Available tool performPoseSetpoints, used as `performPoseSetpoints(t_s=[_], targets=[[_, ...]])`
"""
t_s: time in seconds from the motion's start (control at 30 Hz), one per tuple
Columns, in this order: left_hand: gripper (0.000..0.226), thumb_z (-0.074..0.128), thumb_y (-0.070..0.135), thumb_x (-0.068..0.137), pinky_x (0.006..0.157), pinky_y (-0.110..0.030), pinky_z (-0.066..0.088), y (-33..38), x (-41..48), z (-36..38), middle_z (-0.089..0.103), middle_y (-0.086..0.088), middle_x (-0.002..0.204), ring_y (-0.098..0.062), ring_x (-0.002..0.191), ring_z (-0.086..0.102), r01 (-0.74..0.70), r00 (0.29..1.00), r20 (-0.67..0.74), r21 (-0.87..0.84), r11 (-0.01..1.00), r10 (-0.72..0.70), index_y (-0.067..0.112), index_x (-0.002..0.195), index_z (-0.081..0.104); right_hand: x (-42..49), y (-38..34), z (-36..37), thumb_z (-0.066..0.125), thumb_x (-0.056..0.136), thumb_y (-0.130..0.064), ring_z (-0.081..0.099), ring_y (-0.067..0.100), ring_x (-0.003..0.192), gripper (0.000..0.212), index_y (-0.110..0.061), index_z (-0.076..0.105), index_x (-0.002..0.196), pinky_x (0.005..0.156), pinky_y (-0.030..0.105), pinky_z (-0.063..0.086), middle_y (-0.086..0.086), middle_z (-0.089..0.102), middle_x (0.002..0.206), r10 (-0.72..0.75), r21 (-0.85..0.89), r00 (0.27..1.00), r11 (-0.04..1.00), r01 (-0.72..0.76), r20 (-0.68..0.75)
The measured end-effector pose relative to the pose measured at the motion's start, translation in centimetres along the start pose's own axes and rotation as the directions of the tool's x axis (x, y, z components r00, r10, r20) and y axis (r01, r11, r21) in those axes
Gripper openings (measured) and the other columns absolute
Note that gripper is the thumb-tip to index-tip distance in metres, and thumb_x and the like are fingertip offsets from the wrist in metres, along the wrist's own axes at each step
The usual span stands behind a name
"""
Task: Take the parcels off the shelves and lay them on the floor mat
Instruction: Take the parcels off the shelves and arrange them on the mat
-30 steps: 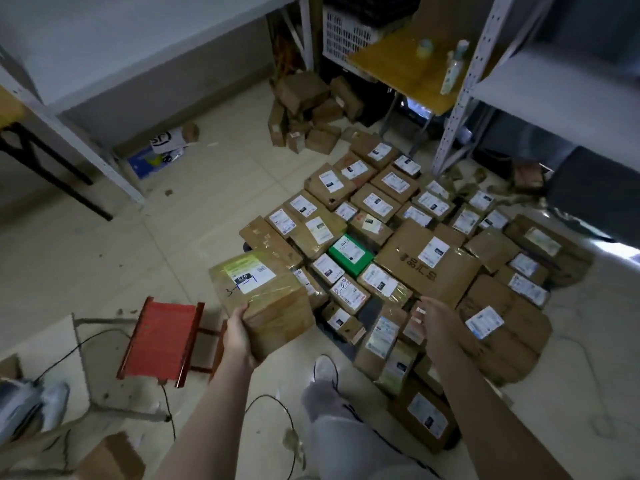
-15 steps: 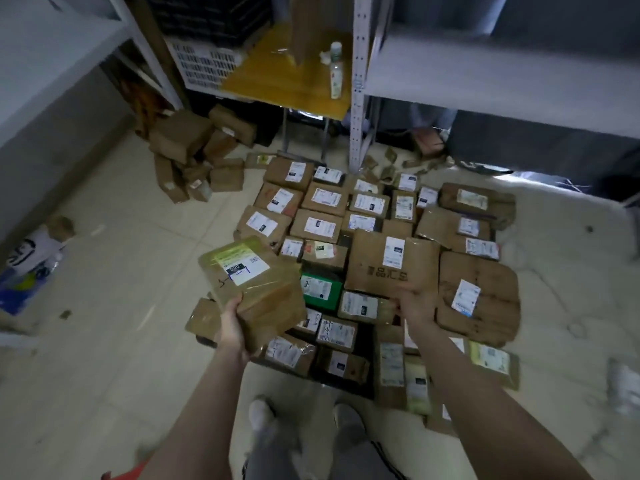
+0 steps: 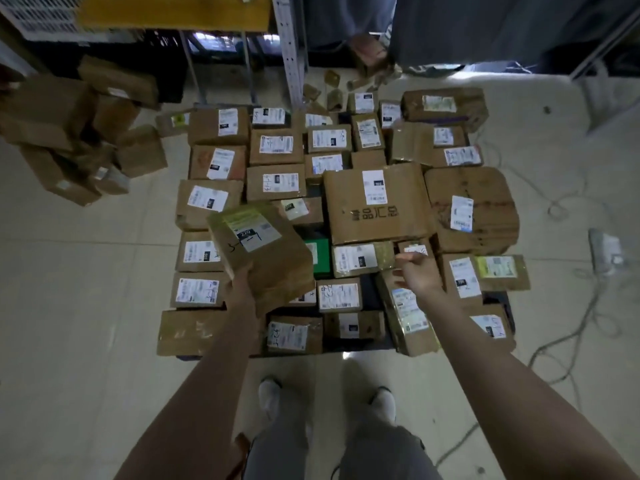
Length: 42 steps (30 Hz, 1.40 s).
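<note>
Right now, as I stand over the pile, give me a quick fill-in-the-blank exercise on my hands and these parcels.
1. The parcel raised above the pile is gripped by the ___ hand.
2. The right hand, with its fingers relaxed, holds ___.
3. The small box partly hidden under the raised parcel is coloured ___.
Missing words: left; nothing; green.
</note>
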<state>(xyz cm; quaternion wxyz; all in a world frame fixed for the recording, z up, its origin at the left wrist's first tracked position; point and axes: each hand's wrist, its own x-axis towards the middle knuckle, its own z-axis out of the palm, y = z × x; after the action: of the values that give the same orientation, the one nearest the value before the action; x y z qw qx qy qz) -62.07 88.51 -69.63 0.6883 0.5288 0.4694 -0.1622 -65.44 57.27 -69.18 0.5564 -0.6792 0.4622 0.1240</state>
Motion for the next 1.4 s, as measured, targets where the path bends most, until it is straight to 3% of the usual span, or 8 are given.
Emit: performPoseSetpoints(t_s=[0.23, 0.37, 0.47, 0.73, 0.93, 1.13, 1.27, 1.4], targets=[[0.062, 0.071, 0.048, 0.076, 0.090, -0.052, 0.055, -6.2, 9.0, 2.3, 0.067, -0.008, 0.120, -0.033, 0.109, 0.065, -0.108, 0.994, 0.031, -0.006, 0.994, 0.108, 0.022, 0.130, 0.057, 9.0, 7.2, 2.4, 0.054, 0.095, -0.014, 0.062, 0.032, 0.099, 0.020, 0.000, 0.066, 0.103, 0.095, 0.040, 0.051, 0.018, 0.069, 0.108, -0.187, -0.221, 0.982, 0.957, 0.185, 0.014], [0.049, 0.066, 0.041, 0.085, 0.095, -0.055, 0.052, -9.5, 14.8, 5.2, 0.068, -0.009, 0.122, -0.034, 0.113, 0.063, -0.135, 0.980, 0.135, -0.084, 0.987, 0.146, 0.021, 0.129, 0.061, 14.7, 10.3, 3.9, 0.057, 0.094, -0.020, 0.062, 0.024, 0.090, 0.008, -0.017, 0.060, 0.088, 0.074, 0.025, 0.042, 0.002, 0.065, 0.085, -0.383, -0.501, 0.922, 0.787, 0.359, 0.060], [0.050, 0.071, 0.045, 0.079, 0.094, -0.055, 0.053, -11.1, 17.9, 7.1, 0.068, -0.007, 0.120, -0.031, 0.111, 0.065, -0.182, 0.965, 0.169, -0.110, 0.977, 0.199, 0.024, 0.124, 0.063, 18.7, 11.4, 6.5, 0.070, 0.085, -0.017, 0.062, 0.024, 0.100, 0.019, -0.020, 0.063, 0.101, 0.083, 0.030, 0.048, 0.004, 0.066, 0.099, -0.446, -0.571, 0.873, 0.672, 0.472, 0.197], [0.039, 0.060, 0.050, 0.084, 0.072, -0.037, 0.059, -11.1, 22.9, 6.6, 0.076, -0.002, 0.101, -0.020, 0.090, 0.074, -0.344, 0.878, 0.313, -0.112, 0.932, 0.362, 0.024, 0.110, 0.069, 24.8, 13.2, 14.0, 0.083, 0.072, -0.038, 0.037, 0.029, 0.133, 0.081, -0.013, 0.047, 0.141, 0.107, 0.041, 0.039, 0.011, 0.043, 0.143, -0.459, -0.727, 0.652, 0.020, 0.687, 0.603], [0.046, 0.057, 0.057, 0.082, 0.093, -0.047, 0.054, -10.5, 24.5, 5.5, 0.075, -0.003, 0.107, -0.024, 0.105, 0.069, -0.414, 0.877, 0.229, -0.092, 0.906, 0.424, 0.026, 0.115, 0.068, 22.6, 18.2, 15.0, 0.076, 0.073, -0.046, 0.048, 0.023, 0.118, 0.072, -0.016, 0.054, 0.134, 0.092, 0.036, 0.047, 0.005, 0.051, 0.130, -0.660, -0.517, 0.329, -0.105, 0.850, 0.675], [0.047, 0.056, 0.059, 0.083, 0.056, -0.032, 0.058, -12.1, 23.7, 6.8, 0.075, -0.003, 0.100, -0.022, 0.091, 0.071, -0.390, 0.907, 0.165, -0.024, 0.921, 0.388, 0.025, 0.113, 0.065, 21.6, 22.3, 16.4, 0.069, 0.068, -0.073, 0.036, 0.026, 0.127, 0.104, -0.014, 0.037, 0.146, 0.100, 0.039, 0.041, 0.008, 0.044, 0.139, -0.459, -0.534, 0.335, -0.424, 0.731, 0.823], [0.049, 0.058, 0.060, 0.081, 0.068, -0.042, 0.059, -12.3, 23.5, 7.9, 0.076, -0.004, 0.102, -0.024, 0.094, 0.072, -0.398, 0.899, 0.191, -0.018, 0.917, 0.394, 0.026, 0.116, 0.065, 21.2, 23.3, 16.9, 0.073, 0.080, -0.052, 0.034, 0.030, 0.132, 0.093, -0.008, 0.028, 0.148, 0.101, 0.040, 0.045, 0.014, 0.037, 0.146, -0.451, -0.588, 0.396, -0.463, 0.663, 0.800], [0.042, 0.059, 0.057, 0.082, 0.059, -0.040, 0.059, -12.6, 23.6, 8.3, 0.077, 0.000, 0.083, -0.018, 0.074, 0.075, -0.405, 0.892, 0.213, -0.016, 0.914, 0.399, 0.026, 0.109, 0.064, 20.9, 23.4, 17.2, 0.067, 0.090, -0.027, 0.036, 0.030, 0.133, 0.078, -0.004, 0.024, 0.151, 0.099, 0.036, 0.043, 0.016, 0.038, 0.145, -0.495, -0.617, 0.403, -0.414, 0.670, 0.770]])
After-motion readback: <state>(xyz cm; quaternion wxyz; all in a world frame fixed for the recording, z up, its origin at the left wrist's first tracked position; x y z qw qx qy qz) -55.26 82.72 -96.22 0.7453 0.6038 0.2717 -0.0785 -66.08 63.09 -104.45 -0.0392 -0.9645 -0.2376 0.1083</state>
